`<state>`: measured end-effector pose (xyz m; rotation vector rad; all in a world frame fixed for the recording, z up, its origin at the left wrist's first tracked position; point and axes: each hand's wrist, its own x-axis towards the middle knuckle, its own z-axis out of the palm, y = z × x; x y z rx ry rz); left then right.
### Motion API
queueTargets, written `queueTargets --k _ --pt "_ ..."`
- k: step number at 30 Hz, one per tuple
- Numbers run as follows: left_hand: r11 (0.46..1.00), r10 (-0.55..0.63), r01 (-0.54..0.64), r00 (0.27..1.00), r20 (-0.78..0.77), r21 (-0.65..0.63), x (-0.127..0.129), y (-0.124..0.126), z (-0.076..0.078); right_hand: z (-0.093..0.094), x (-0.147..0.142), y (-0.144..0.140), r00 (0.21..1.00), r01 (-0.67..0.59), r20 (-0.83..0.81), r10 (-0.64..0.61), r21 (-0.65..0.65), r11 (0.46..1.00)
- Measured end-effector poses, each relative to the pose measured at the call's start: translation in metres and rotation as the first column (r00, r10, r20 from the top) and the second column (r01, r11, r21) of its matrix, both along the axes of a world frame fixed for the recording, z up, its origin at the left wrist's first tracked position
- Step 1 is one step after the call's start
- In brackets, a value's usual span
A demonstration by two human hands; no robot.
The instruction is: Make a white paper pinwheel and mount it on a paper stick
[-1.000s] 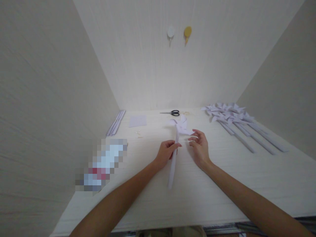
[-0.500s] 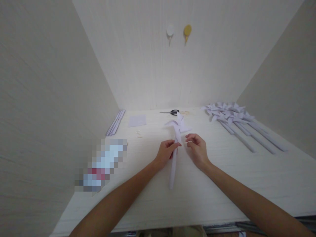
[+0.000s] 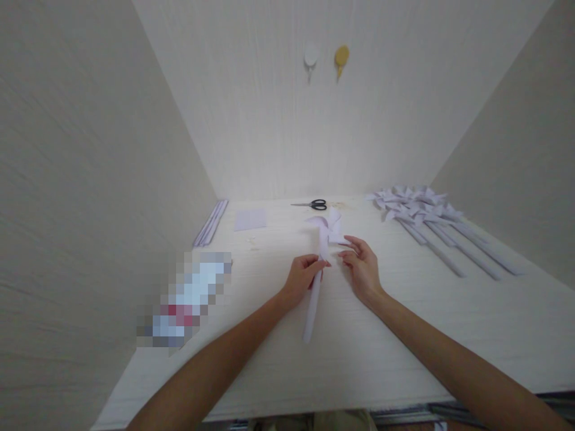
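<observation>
While the paper pinwheel (image 3: 320, 257) stands tilted over the middle of the tabletop (image 3: 404, 335), the left hand (image 3: 303, 278) is closed around its folded stem, thumb and fingers pinching it just below the vanes. The stem runs down from that grip toward the near edge of the tabletop, its lower end resting on or just above the surface; which of the two cannot be told. The pinwheel's white vanes (image 3: 330, 227) fan out above the left hand. The right hand (image 3: 362, 266) is just right of the pinwheel, its fingers loosely curled and partly spread, with the fingertips (image 3: 349, 240) touching or nearly touching the lowest right vane; it grips nothing firmly that can be seen.

Beyond the pinwheel, near the back wall, lie black-handled scissors (image 3: 312, 205). Left of the pinwheel and farther back is a small flat sheet of paper (image 3: 250, 219), and farther left still, against the side wall, a bundle of folded paper strips (image 3: 211, 223). Far right of the pinwheel, a row of finished pinwheels (image 3: 431, 224) lies flat, heads toward the back wall and stems fanning toward the near right. Left of the pinwheel and nearer, a blurred-out object (image 3: 188, 299) sits by the tabletop's left edge. High on the back wall hang a white hook (image 3: 310, 57) and a yellow hook (image 3: 341, 57).
</observation>
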<state>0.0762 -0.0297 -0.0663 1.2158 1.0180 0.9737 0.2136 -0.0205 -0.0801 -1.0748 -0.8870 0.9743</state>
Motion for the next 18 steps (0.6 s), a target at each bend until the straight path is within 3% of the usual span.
queueTargets --k 11,18 --pt "0.999 0.022 -0.022 1.000 0.020 0.027 0.0028 0.0020 -0.0011 -0.0007 -0.0063 -0.0054 0.981 -0.187 0.062 0.183 0.059 0.981" --pt "1.000 -0.002 0.002 1.000 0.001 -0.009 0.0003 0.0019 -0.0027 0.0021 -0.0008 -0.0006 0.995 -0.001 -0.102 0.001 -0.001 1.000"
